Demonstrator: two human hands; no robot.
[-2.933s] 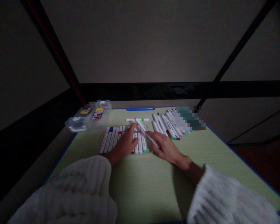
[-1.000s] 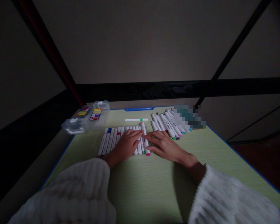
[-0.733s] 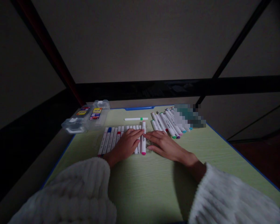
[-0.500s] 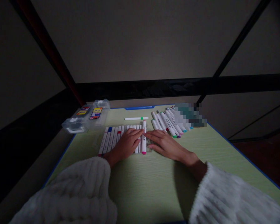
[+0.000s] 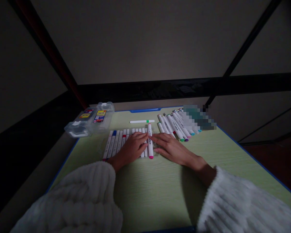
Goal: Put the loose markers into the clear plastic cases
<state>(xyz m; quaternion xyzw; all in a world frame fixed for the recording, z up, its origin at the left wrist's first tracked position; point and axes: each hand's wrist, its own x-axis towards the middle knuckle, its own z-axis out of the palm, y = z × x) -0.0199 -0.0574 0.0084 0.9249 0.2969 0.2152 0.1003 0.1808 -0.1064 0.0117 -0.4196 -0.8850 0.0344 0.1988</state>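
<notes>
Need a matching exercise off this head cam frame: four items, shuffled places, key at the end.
Items
1. Pink-ended marker
2. Green-banded marker
3. Clear plastic case
4. Loose group of markers

Places
A. Far left corner of the table
B. Far right part of the table, beyond the right hand
C. Between the fingertips of the left hand and the right hand
D. Lying crosswise by itself, on the near side of the blue clip

Pairs: 1-C, 2-D, 3-A, 4-B
</notes>
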